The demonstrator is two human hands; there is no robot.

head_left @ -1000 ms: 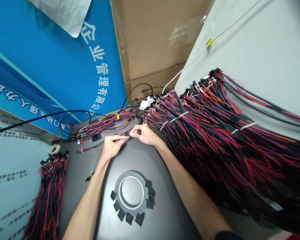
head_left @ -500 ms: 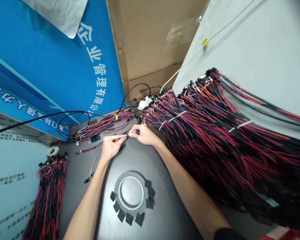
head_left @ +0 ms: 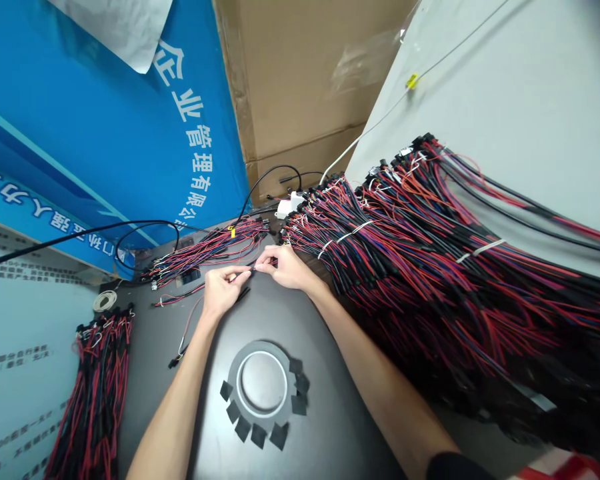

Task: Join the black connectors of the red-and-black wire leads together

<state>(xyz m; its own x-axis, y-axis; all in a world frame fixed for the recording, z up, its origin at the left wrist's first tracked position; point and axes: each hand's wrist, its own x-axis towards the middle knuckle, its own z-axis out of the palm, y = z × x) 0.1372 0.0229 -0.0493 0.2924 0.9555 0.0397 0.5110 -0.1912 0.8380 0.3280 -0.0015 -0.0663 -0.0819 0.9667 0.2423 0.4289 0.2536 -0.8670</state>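
My left hand (head_left: 221, 289) is closed, thumb and forefinger pinching a thin dark wire (head_left: 253, 268) above the table. Close against it, my right hand (head_left: 285, 267) pinches the same wire from the other side, fingertips almost touching. The fingers cover most of the wire. Beneath my left hand runs a red and black wire harness (head_left: 185, 293), with black cable ends (head_left: 243, 294) showing past the palm. One of its branches ends in a black connector (head_left: 174, 363). Nearer me lies a roll of black tape (head_left: 235, 373) with several cut tape squares (head_left: 259, 436) stuck around its rim.
Large bundles of red, black and blue wire harnesses (head_left: 380, 247) fill the right side. A smaller harness pile (head_left: 215, 243) lies behind my hands. Another bundle (head_left: 100, 387) hangs at the left edge, beside a white coil (head_left: 105, 301). A cardboard sheet (head_left: 300, 80) stands behind.
Both hands stay pinched on the wire at nearly the same spot. My left forefinger is slightly more bent, and my right hand has shifted very slightly left.
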